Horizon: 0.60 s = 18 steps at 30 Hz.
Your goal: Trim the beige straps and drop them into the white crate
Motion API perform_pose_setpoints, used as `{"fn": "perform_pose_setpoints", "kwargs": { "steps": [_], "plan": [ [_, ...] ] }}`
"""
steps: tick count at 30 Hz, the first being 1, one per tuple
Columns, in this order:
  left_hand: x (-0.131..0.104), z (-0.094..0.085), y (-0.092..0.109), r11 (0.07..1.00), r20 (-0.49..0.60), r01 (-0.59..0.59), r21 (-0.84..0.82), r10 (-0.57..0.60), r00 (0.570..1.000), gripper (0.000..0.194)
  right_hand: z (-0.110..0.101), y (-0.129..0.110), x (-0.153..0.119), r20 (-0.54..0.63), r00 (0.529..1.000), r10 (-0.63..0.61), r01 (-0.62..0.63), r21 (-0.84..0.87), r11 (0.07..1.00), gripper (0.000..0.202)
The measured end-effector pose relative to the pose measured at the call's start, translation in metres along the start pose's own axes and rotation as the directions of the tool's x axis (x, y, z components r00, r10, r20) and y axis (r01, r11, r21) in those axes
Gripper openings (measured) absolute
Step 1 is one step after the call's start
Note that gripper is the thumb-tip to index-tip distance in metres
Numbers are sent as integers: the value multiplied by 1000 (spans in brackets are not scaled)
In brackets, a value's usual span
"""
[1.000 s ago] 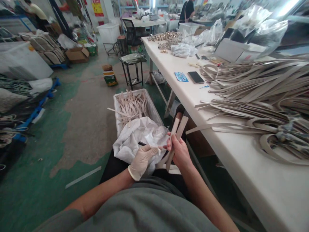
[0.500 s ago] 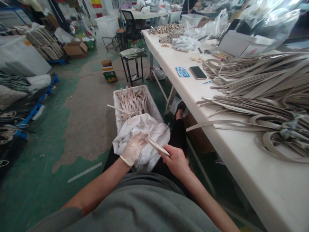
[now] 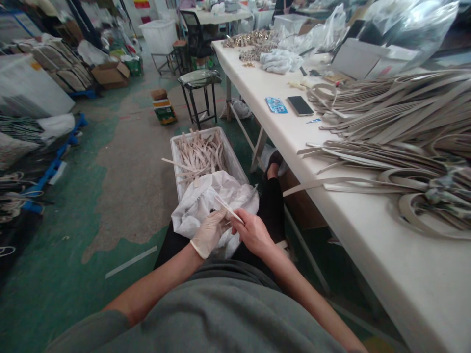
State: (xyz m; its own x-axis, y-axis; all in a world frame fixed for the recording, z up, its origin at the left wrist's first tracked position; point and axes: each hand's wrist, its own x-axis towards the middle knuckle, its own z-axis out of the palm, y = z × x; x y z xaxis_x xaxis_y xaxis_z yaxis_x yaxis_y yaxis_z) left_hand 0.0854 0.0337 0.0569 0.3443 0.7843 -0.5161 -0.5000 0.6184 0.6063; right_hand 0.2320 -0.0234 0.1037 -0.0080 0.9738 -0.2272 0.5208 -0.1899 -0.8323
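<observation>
My right hand (image 3: 253, 232), bare, is closed on a narrow pale strap (image 3: 227, 208) whose end sticks out up and to the left. Beside it, my left hand (image 3: 209, 235) wears a thin whitish glove, its fingers curled in close to the strap and to my right fingertips. A small dark bit (image 3: 212, 211) shows at the gloved fingertips; what they pinch is mostly hidden. Both hands are over a crumpled white cloth or sack (image 3: 195, 196) on my lap. Just beyond it, many cut pale straps (image 3: 200, 153) lie in a white plastic crate (image 3: 235, 159).
Along my right runs a long white table (image 3: 257, 93) with bundles of long beige straps (image 3: 390, 108), a phone (image 3: 300, 105), a blue packet (image 3: 276, 105) and metal fittings (image 3: 253, 40). A stool (image 3: 198, 81) stands past the crate. Loaded pallets (image 3: 59, 157) line the left.
My right hand has moved left and slightly up with the strap, closer to my left hand. My left fingers have gone from loosely spread to curled in.
</observation>
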Motion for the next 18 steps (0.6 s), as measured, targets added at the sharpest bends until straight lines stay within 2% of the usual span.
{"fn": "perform_pose_setpoints", "kwargs": {
  "steps": [2, 5, 9, 11, 14, 16, 18],
  "plan": [
    [5, -3, 16, 999, -76, -40, -36, 37, 996, 22, -7, 0, -7, 100, 995, -28, 9, 186, 983, 37],
    [7, -6, 32, 992, -129, -121, -39, 115, 985, 22, -12, 0, -10, 109, 993, -54, 30, 215, 976, 49],
    [-2, -3, 29, 981, 27, -180, 65, 179, 983, 27, 2, -12, 19, 34, 992, -125, 119, 141, 983, 50],
    [-6, -5, 36, 963, 34, -249, 98, 247, 968, 28, 11, -22, 35, 34, 982, -186, 180, 121, 976, 51],
    [-10, -19, 66, 906, -98, -416, 82, 422, 901, 30, 19, -33, 44, 128, 954, -271, 255, 129, 958, 53],
    [-13, -34, 83, 874, -166, -482, 62, 486, 858, 32, 26, -36, 44, 187, 941, -281, 261, 123, 957, 54],
    [-16, -50, 84, 891, -158, -449, 64, 453, 877, 31, 38, -37, 49, 215, 938, -272, 262, 73, 962, 54]
  ]
}}
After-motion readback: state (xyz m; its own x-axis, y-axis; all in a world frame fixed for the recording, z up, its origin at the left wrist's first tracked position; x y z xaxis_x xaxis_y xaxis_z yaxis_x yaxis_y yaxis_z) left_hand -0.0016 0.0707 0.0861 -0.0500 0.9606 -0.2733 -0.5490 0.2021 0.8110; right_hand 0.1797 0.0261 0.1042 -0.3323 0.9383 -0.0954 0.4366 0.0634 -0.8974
